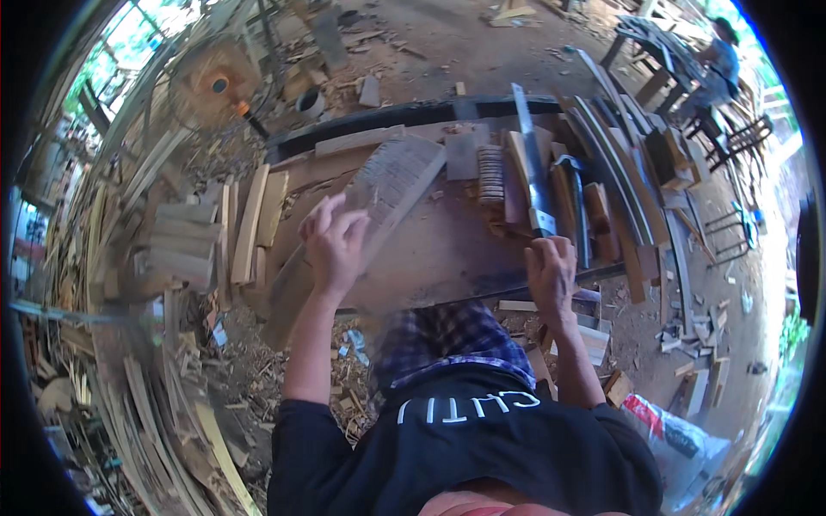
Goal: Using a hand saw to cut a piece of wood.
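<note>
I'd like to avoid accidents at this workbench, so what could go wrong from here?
The saw in the right hand lies between the stack of discs and the hammer; swung sideways, it could knock either. The left hand is loosely open over the plank and doesn't seem to grip it, so the plank might slide if bumped. Wood offcuts litter the floor and might trip someone.

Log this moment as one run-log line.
right hand: gripping long-bladed tool | left hand: over plank, contact unclear | blade: pointing forward
</note>
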Available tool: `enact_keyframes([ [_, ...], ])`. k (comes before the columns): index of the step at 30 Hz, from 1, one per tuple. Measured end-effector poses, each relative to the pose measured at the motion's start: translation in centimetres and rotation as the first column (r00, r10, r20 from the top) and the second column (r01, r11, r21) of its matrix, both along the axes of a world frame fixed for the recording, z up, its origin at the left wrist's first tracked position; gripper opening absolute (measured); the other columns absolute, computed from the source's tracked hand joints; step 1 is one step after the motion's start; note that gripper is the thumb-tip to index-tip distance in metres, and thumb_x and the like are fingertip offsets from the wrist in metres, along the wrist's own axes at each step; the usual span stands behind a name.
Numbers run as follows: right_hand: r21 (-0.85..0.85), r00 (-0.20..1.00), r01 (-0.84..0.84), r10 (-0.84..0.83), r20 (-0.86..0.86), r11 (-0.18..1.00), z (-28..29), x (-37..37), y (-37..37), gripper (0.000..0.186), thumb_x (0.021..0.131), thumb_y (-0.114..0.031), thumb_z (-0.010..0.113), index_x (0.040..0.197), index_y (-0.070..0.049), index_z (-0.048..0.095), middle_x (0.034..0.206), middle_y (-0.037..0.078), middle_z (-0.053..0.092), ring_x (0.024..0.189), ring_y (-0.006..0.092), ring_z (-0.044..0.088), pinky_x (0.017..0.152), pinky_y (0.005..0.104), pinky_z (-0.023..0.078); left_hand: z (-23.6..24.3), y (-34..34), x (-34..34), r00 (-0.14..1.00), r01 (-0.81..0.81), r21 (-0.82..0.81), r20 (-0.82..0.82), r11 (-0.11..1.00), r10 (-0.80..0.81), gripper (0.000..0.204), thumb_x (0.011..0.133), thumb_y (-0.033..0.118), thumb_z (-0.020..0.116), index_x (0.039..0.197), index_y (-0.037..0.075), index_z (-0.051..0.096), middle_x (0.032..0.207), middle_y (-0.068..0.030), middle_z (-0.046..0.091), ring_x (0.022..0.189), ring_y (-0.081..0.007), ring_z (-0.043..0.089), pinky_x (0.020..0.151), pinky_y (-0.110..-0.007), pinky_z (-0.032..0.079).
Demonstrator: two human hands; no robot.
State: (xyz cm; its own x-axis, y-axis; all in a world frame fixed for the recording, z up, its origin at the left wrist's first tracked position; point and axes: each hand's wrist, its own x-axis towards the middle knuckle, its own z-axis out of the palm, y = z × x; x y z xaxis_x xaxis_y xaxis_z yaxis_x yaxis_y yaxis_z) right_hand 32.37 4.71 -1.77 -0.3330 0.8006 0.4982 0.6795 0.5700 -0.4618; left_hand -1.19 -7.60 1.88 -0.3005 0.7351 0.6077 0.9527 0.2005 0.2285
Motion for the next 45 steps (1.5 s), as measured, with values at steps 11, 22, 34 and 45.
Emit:
enact_keyframes([
  [11, 0.032, 0.996, 0.079, -0.077, -0.036, 0.996, -0.2, 1.2, 3.3, 0.007, 0.087, -0.007, 0.068, 0.09, -0.002, 0.064, 0.093, 0.014, 0.061, 0.091, 0.0351, 0.059, 0.08, 0.0443, 0.048, -1.4, -14.0, -2.2, 0.85, -0.27, -0.227, 0.4, 0.936, 0.343, 0.062, 0.089, 0.048, 0.07, 0.134, 0.007, 0.055, 0.132, -0.0144, 0.059, 0.125, -0.0315, 0.053, 0.105, -0.045, 0.041],
  [22, 0.085, 0.985, 0.167, -0.163, -0.049, 0.982, 0.6, 4.0, 5.9, 0.008, 0.089, -0.012, 0.067, 0.091, -0.004, 0.065, 0.095, 0.014, 0.06, 0.091, 0.0341, 0.058, 0.081, 0.0449, 0.047, -2.0, -12.4, -1.6, 0.908, -0.282, -0.352, 0.202, 0.893, 0.366, 0.064, 0.088, 0.047, 0.071, 0.135, 0.007, 0.054, 0.123, -0.0163, 0.061, 0.116, -0.036, 0.056, 0.097, -0.047, 0.044],
  [34, 0.099, 0.875, 0.386, -0.397, 0.277, 0.917, 0.4, 14.9, 15.9, 0.035, 0.086, -0.032, 0.072, 0.108, -0.006, 0.065, 0.108, 0.014, 0.059, 0.104, 0.0347, 0.056, 0.087, 0.0482, 0.045, -2.3, -12.6, -1.7, 0.932, -0.242, -0.272, 0.203, 0.931, 0.302, 0.062, 0.083, 0.036, 0.076, 0.133, 0.005, 0.053, 0.121, -0.0196, 0.059, 0.114, -0.0398, 0.055, 0.096, -0.049, 0.043],
  [45, 0.03, 0.817, 0.328, -0.3, 0.492, 0.944, -0.1, 14.9, 17.2, 0.042, 0.083, -0.033, 0.073, 0.112, -0.005, 0.064, 0.114, 0.014, 0.058, 0.114, 0.0343, 0.049, 0.091, 0.0491, 0.04, -3.2, -12.9, -2.3, 0.925, -0.277, -0.303, 0.172, 0.912, 0.338, 0.067, 0.081, 0.039, 0.077, 0.133, 0.003, 0.053, 0.126, -0.0203, 0.058, 0.119, -0.0395, 0.052, 0.101, -0.049, 0.04],
])
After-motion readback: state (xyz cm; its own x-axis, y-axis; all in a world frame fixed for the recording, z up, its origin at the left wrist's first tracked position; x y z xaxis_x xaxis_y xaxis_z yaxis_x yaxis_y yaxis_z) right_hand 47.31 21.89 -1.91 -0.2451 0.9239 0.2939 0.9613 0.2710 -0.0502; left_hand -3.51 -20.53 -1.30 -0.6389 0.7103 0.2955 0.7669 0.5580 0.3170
